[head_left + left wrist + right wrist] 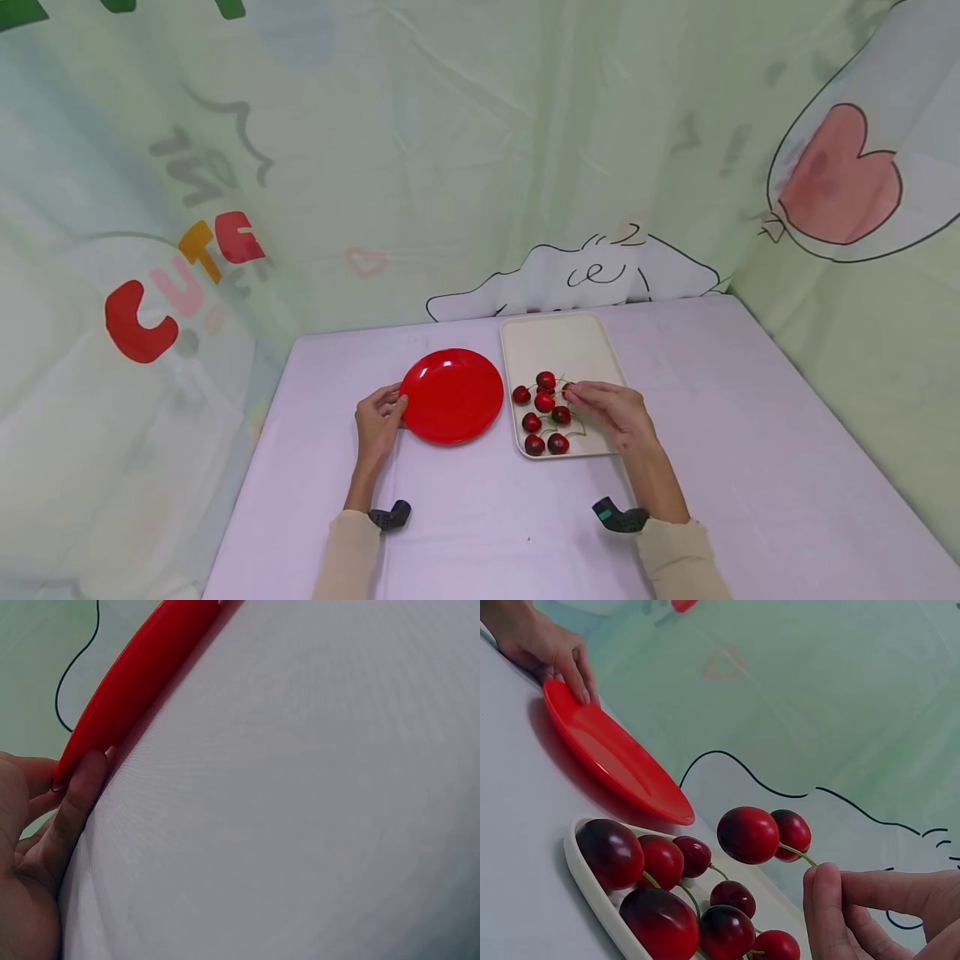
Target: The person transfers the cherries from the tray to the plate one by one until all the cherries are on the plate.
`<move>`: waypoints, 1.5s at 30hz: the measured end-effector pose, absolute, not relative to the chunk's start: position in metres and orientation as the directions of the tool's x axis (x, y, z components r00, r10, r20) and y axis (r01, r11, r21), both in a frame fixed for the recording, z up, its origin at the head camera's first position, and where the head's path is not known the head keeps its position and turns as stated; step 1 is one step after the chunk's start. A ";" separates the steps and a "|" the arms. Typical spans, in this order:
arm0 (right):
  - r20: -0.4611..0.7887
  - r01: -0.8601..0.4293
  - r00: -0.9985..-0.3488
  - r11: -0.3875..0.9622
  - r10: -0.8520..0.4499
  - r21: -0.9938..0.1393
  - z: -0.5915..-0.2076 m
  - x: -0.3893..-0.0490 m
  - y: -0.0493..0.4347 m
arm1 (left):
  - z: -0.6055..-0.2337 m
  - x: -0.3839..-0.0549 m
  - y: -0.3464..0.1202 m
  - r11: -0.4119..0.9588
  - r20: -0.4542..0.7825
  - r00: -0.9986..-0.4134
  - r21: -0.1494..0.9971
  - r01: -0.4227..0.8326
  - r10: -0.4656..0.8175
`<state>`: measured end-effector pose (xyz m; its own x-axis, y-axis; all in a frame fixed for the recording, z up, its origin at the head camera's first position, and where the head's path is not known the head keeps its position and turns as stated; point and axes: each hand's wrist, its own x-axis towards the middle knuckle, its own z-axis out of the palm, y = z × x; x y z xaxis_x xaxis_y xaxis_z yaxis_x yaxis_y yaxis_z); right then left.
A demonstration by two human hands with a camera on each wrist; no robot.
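The left hand (378, 418) grips the red plate (452, 396) near nine o'clock; the right hand (618, 412) pinches a cherry (748, 835) by its stem (799, 853) over the beige tray (562, 340), at the plate's three o'clock. Lifting straight best avoids snagging.

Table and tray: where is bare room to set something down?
Free: the table right of the right hand; the far end of the tray, beyond the cherries. Crowded: the tray's near left, with cherries, and the narrow gap between tray and plate.

Pale green backdrop (465, 167) behind lilac table (480, 533)
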<state>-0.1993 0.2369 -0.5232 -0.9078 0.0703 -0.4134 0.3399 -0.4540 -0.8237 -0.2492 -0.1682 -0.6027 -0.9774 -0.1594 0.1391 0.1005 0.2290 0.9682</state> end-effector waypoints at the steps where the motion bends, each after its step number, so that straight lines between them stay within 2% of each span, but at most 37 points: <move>1: -0.410 0.338 -0.910 -0.455 0.067 -0.824 -0.523 -0.199 0.236 | -0.602 -0.249 -0.168 0.231 0.140 -0.977 0.968 0.101 -0.159; 45: -0.387 0.337 -0.922 -0.430 0.030 -0.837 -0.524 -0.201 0.201 | -0.599 -0.248 -0.167 0.258 0.139 -0.977 0.962 0.093 -0.163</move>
